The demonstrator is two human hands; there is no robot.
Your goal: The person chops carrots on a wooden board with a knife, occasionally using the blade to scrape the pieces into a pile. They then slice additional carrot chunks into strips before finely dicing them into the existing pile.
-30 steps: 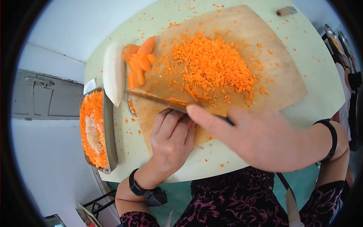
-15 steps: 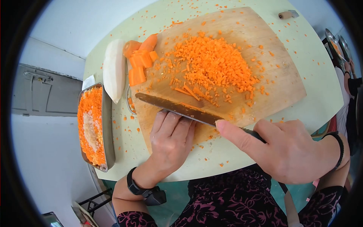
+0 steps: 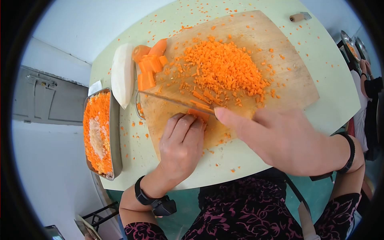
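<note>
On the wooden cutting board [image 3: 280,48], my left hand [image 3: 182,144] presses a carrot piece [image 3: 200,115] under curled fingertips. My right hand [image 3: 288,140] is closed round the handle of a kitchen knife [image 3: 176,101], with the thumb by the blade's base. The blade slants across the board just beyond the carrot piece, its edge turned down and its tip to the left. A few carrot strips [image 3: 202,97] lie beside the blade. Behind them spreads a heap of diced carrot [image 3: 226,66]. Larger carrot chunks [image 3: 150,64] sit at the board's left edge.
A peeled white radish [image 3: 122,74] lies left of the board. Nearer me stands a metal tray [image 3: 116,136] filled with chopped carrot and a pale minced heap. A wooden-handled tool [image 3: 298,17] rests at the far right of the table. Another person's hands [image 3: 365,66] show at the right edge.
My right hand has moved up and left, and the knife has shifted away from my left fingers. The carrot piece under my left hand now shows. My left hand has stayed nearly in place.
</note>
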